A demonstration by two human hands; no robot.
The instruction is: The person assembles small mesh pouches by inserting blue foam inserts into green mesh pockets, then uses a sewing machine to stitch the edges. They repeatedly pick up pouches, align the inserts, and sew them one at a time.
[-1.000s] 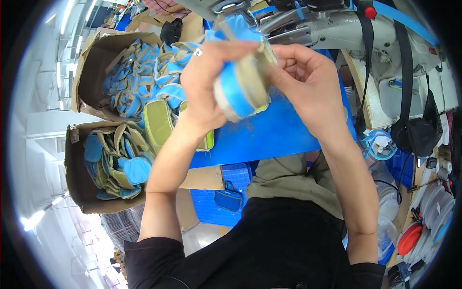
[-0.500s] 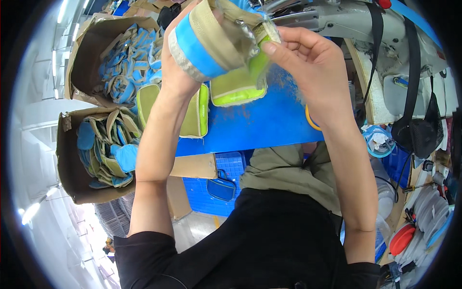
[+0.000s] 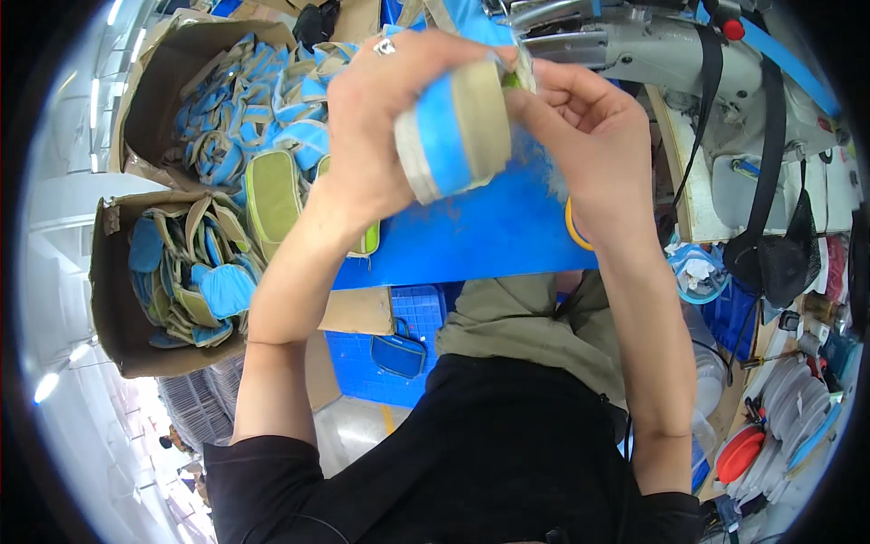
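My left hand (image 3: 372, 118), with a ring on one finger, is closed around a khaki, blue and pale fabric pouch (image 3: 446, 131) whose side band curves toward me. At the pouch's far right edge, my right hand (image 3: 589, 118) pinches the seam between thumb and fingers. A bit of lime green shows at that pinch. Both hands are above the blue tabletop (image 3: 453, 240), near the sewing machine (image 3: 634, 50). Left of my left forearm lies an olive-green pouch (image 3: 274, 204). Another green pouch (image 3: 368, 241) is mostly hidden behind that forearm.
A cardboard box (image 3: 145, 109) at the left holds blue-and-khaki strips, some spilling onto the table. Nearer stands a second box (image 3: 113, 304) with blue and green pouch pieces. Black straps (image 3: 775, 127) hang at the right. Below is a blue crate (image 3: 362, 367).
My left hand has turned the pouch and brought it lower and rightward, toward my right hand. The right hand keeps its pinch at the edge. My view has shifted slightly.
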